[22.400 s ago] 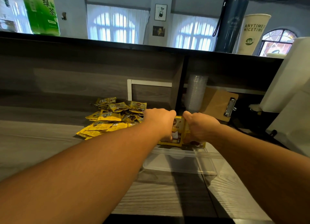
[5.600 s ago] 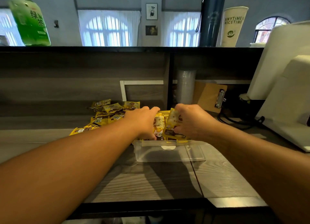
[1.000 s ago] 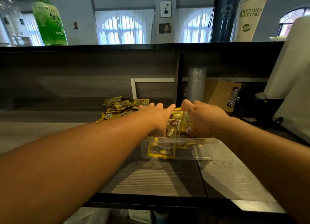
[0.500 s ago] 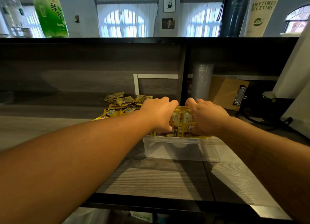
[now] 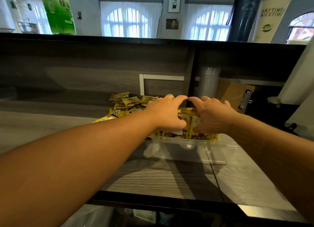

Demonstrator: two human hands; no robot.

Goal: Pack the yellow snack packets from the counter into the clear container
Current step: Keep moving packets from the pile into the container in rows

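Note:
A clear plastic container (image 5: 190,152) stands on the grey wooden counter in front of me. A row of upright yellow snack packets (image 5: 188,126) fills its far side. My left hand (image 5: 167,113) and my right hand (image 5: 212,114) both lie over the top of this row, fingers curled over the far side and thumbs on the near faces, index fingertips nearly meeting. A loose pile of yellow packets (image 5: 125,104) lies on the counter behind and left of the container.
A dark raised shelf (image 5: 153,39) runs across above, carrying a green bottle (image 5: 58,11), a dark flask and a paper cup (image 5: 270,17). Stacked clear cups (image 5: 209,82) and a clipboard (image 5: 237,96) stand behind the container. A white appliance (image 5: 300,77) is at right.
Both hands have spread wider over the packet row and pressed it together in the container; one second ago a packet lay lower against the container's front wall, now the row stands along the far side.

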